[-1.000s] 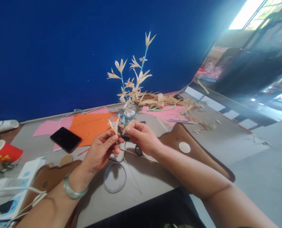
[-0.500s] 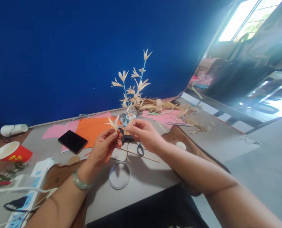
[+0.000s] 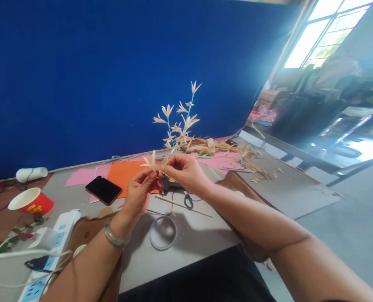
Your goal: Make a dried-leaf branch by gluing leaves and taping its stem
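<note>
Between the fingertips of my left hand [image 3: 141, 187] is the base of a pale dried-husk flower [image 3: 151, 161], its pointed petals spread upward. My right hand [image 3: 185, 171] is closed in a pinch on a small pale husk petal [image 3: 164, 162], held close beside the flower. The two hands nearly meet at the flower's base, and the fingers partly hide it. Right behind them rises a spray of similar husk flowers [image 3: 177, 126] on blue-wrapped stems. A thin stick [image 3: 186, 206] and black-handled scissors [image 3: 189, 201] lie below the hands.
Around me on the table are a phone [image 3: 104, 190], orange paper [image 3: 120, 184], a red paper cup [image 3: 32, 201], a white power strip [image 3: 56, 243] with cables, a clear round ring-like object [image 3: 163, 233] and a pile of dried husks [image 3: 202, 146]. A blue partition [image 3: 95, 84] stands behind.
My right hand has brought the petal closer to the flower in my left hand. The whole view has shifted slightly; the items on the table appear otherwise unmoved.
</note>
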### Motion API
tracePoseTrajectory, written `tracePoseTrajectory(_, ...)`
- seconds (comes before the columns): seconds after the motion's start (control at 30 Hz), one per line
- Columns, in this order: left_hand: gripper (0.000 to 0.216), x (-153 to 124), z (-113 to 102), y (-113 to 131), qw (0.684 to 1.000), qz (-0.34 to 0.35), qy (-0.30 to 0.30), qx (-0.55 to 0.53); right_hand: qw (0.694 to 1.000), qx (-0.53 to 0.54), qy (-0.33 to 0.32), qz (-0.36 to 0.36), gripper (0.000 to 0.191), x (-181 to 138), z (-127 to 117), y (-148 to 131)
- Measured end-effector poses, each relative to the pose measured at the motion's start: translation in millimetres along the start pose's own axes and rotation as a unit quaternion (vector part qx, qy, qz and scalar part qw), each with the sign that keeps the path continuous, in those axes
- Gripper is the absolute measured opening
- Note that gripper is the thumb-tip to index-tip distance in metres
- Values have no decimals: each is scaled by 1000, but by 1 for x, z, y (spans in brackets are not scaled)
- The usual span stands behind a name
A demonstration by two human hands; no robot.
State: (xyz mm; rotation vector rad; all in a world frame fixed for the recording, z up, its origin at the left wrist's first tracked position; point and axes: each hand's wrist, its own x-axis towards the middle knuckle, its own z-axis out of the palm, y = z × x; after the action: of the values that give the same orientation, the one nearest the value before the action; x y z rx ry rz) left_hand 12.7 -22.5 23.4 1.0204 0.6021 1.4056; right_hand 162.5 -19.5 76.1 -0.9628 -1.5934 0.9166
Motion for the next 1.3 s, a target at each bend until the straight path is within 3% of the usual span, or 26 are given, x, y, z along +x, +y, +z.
tracePoseTrajectory(0.27,28,-5,8,6,998,23,36,35,1000,3,-4,-11,26,1,4,-4)
tracePoseTrajectory(0.9,24,-7,4,4,996,48,3,70,1000,-10,26,-8,24,1,5,-7)
tracePoseTrajectory(1.1,27,-6,5,3,997,44,24,59,1000,3,12,-6,24,-1,6,-9)
tracePoseTrajectory(1.3,25,-6,2,1,998,45,8,52,1000,29,2,-5,24,-2,5,-10)
